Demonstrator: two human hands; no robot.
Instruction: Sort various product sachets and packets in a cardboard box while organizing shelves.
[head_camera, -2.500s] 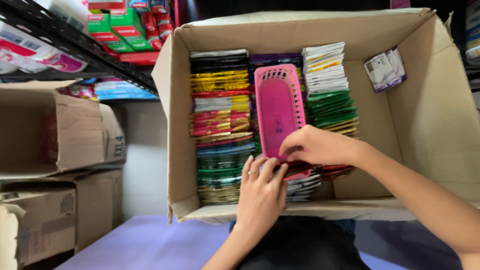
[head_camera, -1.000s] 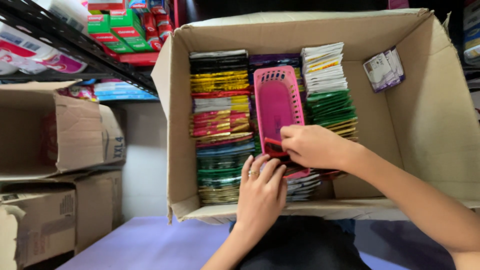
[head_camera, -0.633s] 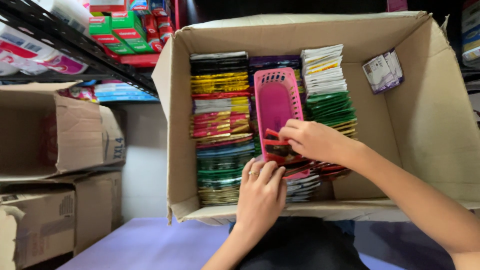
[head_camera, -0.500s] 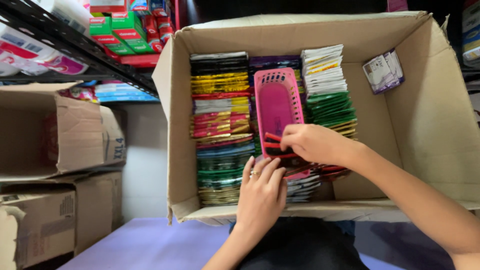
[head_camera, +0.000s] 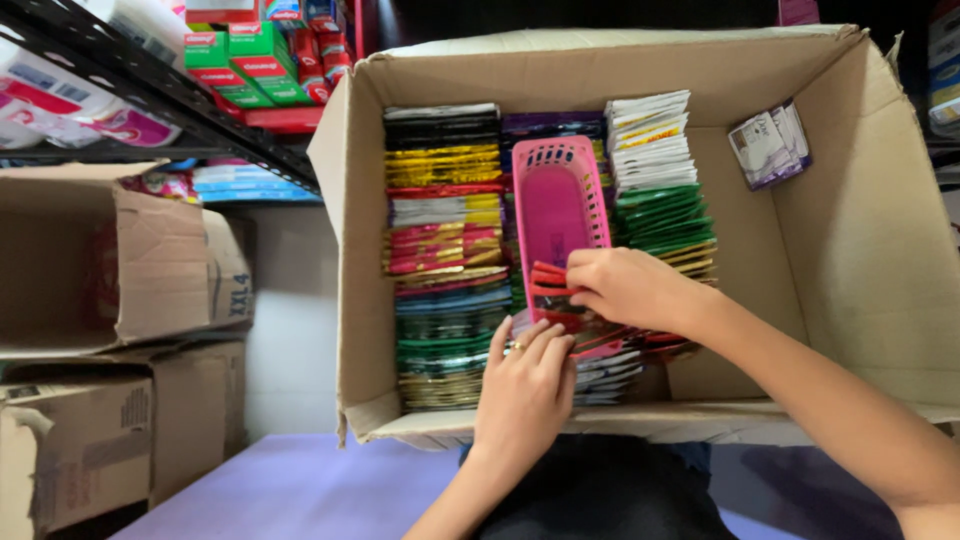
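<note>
red packets are pinched between the closed fingers of the right hand at the near end of a pink basket, which lies in the middle of a cardboard box. the left hand, fingers loosely together, is rested on the packets just nearer, gripping nothing visible.

A cardboard box carries rows of sachets and a pink basket.

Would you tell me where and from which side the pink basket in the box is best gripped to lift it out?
Probably at the far short rim of the pink basket, coming from above. That end stands free above the sachet rows, while the near end is covered by the right hand, the left hand and the red sachets. The long sides sit tight between rows.
</note>
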